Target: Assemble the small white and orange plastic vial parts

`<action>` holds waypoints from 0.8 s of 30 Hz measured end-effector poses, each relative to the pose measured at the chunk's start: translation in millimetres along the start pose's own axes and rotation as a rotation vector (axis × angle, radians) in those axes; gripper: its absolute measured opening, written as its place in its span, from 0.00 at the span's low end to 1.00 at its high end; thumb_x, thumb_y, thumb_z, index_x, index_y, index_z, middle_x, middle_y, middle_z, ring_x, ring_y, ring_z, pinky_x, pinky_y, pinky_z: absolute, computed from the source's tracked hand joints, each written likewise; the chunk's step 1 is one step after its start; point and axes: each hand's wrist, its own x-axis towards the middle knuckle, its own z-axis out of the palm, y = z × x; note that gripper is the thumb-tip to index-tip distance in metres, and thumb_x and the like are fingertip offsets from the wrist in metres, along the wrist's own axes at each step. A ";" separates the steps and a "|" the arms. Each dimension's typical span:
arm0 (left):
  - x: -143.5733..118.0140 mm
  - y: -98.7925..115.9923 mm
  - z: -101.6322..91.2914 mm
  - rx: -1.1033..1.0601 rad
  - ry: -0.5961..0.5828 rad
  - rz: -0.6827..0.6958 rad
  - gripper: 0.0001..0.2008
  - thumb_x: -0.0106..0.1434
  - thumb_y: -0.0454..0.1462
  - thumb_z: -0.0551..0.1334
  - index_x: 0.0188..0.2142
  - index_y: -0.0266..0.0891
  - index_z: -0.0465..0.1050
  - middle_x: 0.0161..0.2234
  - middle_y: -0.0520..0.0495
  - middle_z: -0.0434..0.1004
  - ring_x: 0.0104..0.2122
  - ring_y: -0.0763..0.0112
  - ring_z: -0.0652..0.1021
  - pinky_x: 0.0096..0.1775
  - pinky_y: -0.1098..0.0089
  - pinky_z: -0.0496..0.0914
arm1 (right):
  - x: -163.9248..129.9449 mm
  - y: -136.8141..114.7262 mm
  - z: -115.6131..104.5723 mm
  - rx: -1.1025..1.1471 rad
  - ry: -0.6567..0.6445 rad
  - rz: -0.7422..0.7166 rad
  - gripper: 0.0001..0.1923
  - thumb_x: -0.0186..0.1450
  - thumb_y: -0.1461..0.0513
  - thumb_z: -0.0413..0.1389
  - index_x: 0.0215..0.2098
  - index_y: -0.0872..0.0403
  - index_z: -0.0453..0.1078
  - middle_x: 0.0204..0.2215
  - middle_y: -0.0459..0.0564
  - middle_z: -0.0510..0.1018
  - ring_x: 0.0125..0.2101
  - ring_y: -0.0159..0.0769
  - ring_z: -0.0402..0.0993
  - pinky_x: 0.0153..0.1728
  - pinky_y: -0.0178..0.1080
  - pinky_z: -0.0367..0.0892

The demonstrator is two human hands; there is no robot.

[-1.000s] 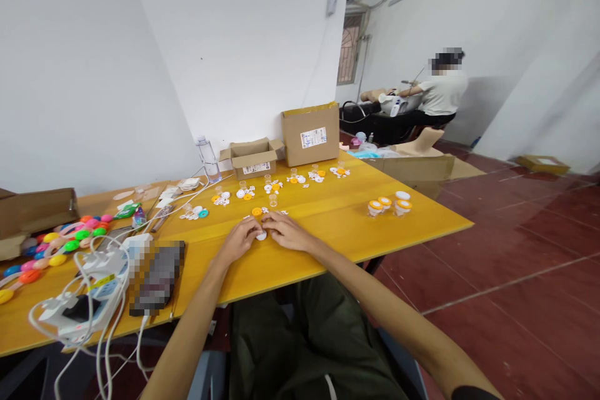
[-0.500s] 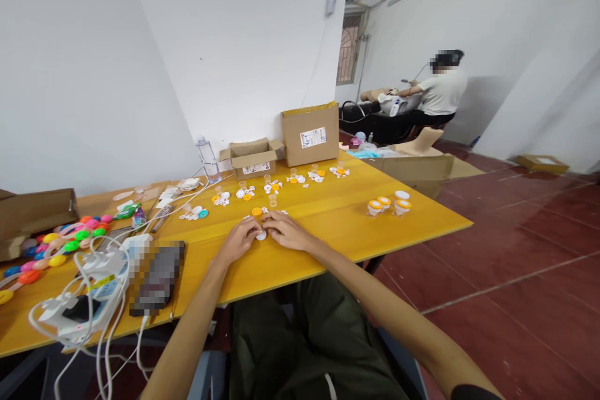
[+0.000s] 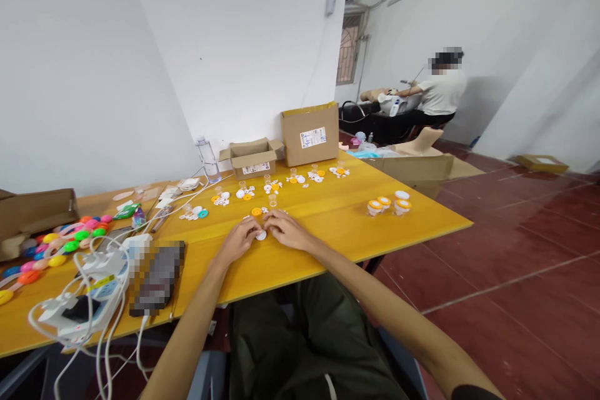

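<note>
Both of my hands meet over the yellow table, close to its front edge. My left hand (image 3: 240,239) is closed, its fingertips on the rim of a small white round disc (image 3: 261,235). Just to the right, my right hand (image 3: 285,230) has its fingers curled together above the disc; whatever they pinch is too small or hidden to tell. An orange ring-shaped piece (image 3: 256,212) lies just beyond the fingers. Behind it stands a small clear cup (image 3: 272,200). Little white pieces lie partly hidden behind my hands.
Groups of cups, discs and small pieces (image 3: 220,198) run along the back. Capped clear jars (image 3: 375,207) stand at right. Cardboard boxes (image 3: 309,136) and a bottle (image 3: 208,159) line the wall. At left are a power strip (image 3: 107,290), cables and a phone (image 3: 159,278). A person (image 3: 443,90) sits far right.
My right fingers have shifted very slightly beside the disc. My left hand and the things on the table look the same.
</note>
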 end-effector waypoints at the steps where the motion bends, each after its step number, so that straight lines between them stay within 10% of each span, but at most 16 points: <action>1: 0.0 -0.2 0.0 0.000 -0.002 -0.002 0.12 0.69 0.39 0.55 0.29 0.40 0.70 0.31 0.48 0.74 0.34 0.67 0.73 0.40 0.68 0.68 | 0.0 0.0 -0.1 0.001 0.002 0.000 0.14 0.65 0.71 0.52 0.39 0.50 0.76 0.45 0.51 0.75 0.49 0.39 0.71 0.52 0.43 0.67; 24: 0.9 1.6 -0.5 -0.009 0.006 -0.001 0.12 0.68 0.40 0.55 0.29 0.40 0.70 0.31 0.48 0.74 0.34 0.67 0.74 0.40 0.68 0.68 | 0.7 -7.5 -4.0 -0.007 -0.036 -0.022 0.15 0.63 0.72 0.53 0.39 0.51 0.77 0.47 0.52 0.76 0.50 0.39 0.71 0.52 0.43 0.67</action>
